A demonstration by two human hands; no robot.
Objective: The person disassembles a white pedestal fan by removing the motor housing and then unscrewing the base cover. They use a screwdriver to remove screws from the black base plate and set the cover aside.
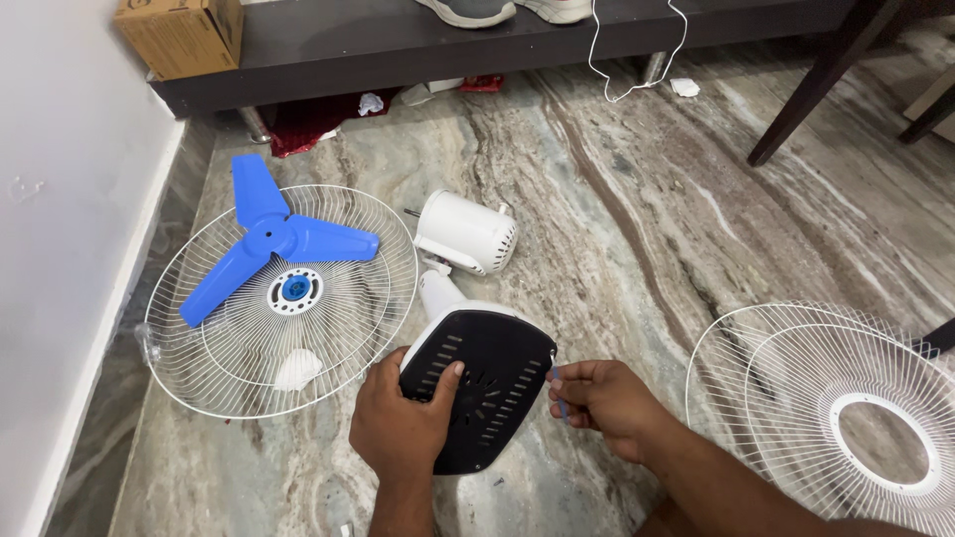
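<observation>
**fanfixr:** Between both hands rn, the black fan base point(484, 383) is getting tipped up, underside facing me. Left hand point(403, 428) is gripping its near-left edge, thumb on the vents. Right hand point(602, 403) is pinching a small blue screwdriver-ish tool point(560, 396) at the base's right rim, fingers curled shut on it.

**gridlok:** Risks imo: tool tip is looking tiny, prob slipping off and scratching plastic or poking the left hand. Base is also hanging on the white motor housing point(466, 232) just beyond, so the neck could be twisting.

**fanfixr:** Count: 2 wire grilles, one point(209, 348) left of left hand, one point(786, 358) right of right hand; 1 blue blade point(284, 239), 1 motor, 1 base.
</observation>
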